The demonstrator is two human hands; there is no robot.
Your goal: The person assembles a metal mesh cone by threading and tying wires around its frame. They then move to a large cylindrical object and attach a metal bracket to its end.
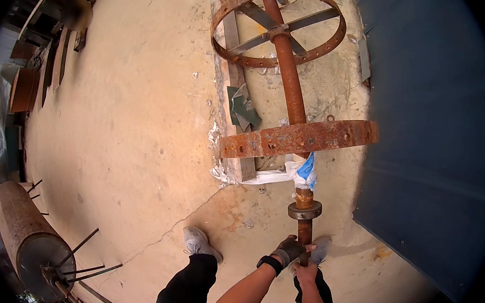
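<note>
A long rusty shaft (291, 86) runs from the top of the view toward me. Near its close end sits a thick metal collar (305, 210). My left hand (289, 249), in a dark glove with bare fingertips, is closed around the shaft just below the collar. Right at the shaft's near end, my bare right hand (306, 273) is closed, with a short dark stub showing above its fingers. What the right palm holds is mostly hidden. White and blue cloth (304, 171) is wrapped around the shaft beyond the collar.
Rusty rims, a near one (333, 135) and a spoked one (336, 36), encircle the shaft. A dark blue panel (429, 106) stands on the right. At left lies a rusty cylinder (26, 222) with protruding rods. Green scrap (242, 106) lies beside the shaft.
</note>
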